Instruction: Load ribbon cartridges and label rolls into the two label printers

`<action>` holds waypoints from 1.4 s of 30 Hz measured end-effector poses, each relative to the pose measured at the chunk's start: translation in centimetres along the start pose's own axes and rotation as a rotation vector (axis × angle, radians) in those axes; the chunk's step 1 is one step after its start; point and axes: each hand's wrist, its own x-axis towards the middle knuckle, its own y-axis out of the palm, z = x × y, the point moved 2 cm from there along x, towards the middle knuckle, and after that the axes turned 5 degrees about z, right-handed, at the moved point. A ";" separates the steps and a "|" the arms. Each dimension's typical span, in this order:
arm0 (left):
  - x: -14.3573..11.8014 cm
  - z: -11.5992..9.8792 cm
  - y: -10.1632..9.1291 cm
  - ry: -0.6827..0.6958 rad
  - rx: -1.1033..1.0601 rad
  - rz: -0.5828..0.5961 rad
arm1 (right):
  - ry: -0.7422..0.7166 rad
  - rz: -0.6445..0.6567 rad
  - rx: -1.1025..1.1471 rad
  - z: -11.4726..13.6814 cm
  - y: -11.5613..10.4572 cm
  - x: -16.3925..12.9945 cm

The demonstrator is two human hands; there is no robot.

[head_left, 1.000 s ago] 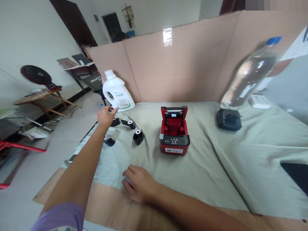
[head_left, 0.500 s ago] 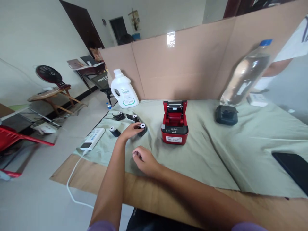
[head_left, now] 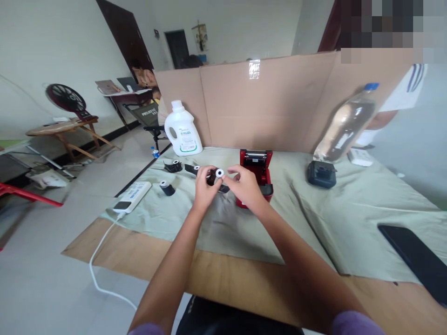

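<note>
Your left hand (head_left: 206, 186) curls nearly closed around a dark cylindrical roll (head_left: 212, 177) with a round white core. Your right hand (head_left: 246, 186) is loosely curved, thumb at the roll's edge; whether it grips, I cannot tell. Left of your left hand, a black spool (head_left: 167, 188) stands on wrinkled, pale-green cloth (head_left: 223, 228). Just beyond your right hand sits a boxy red printer (head_left: 264, 178), lid raised, front largely hidden. Your fingers cover much of the roll.
</note>
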 end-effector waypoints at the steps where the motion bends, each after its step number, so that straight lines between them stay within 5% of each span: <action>1: -0.2 -0.9 0.3 0.060 0.032 -0.031 | 0.026 0.045 -0.014 -0.1 -0.6 0.4; 6: -1.5 -3.2 1.4 0.200 0.166 -0.112 | 0.097 0.269 0.050 -0.3 -1.6 0.7; 12: -2.4 -3.7 2.6 0.232 0.244 -0.033 | 0.053 0.301 0.008 -0.4 -2.5 1.1; 17: -3.1 -4.8 3.5 0.164 0.157 0.049 | 0.008 0.237 -0.156 -2.3 -6.7 2.7; 21: -3.8 -5.4 4.2 0.277 0.152 0.114 | 0.125 0.266 -0.402 -5.3 -9.4 3.6; 28: -4.4 -5.8 4.8 0.464 0.332 0.183 | 0.179 0.278 -0.606 -8.3 -7.5 3.8; 35: -3.8 -5.5 3.9 0.549 0.397 0.446 | 0.287 0.318 -0.820 -8.3 -7.1 3.9; 39: -3.5 -5.0 3.5 0.598 0.438 0.595 | 0.278 0.319 -0.813 -8.2 -7.2 4.0; 42: -3.5 -4.5 3.6 0.616 0.467 0.569 | 0.297 0.259 -0.644 -8.6 -7.9 4.2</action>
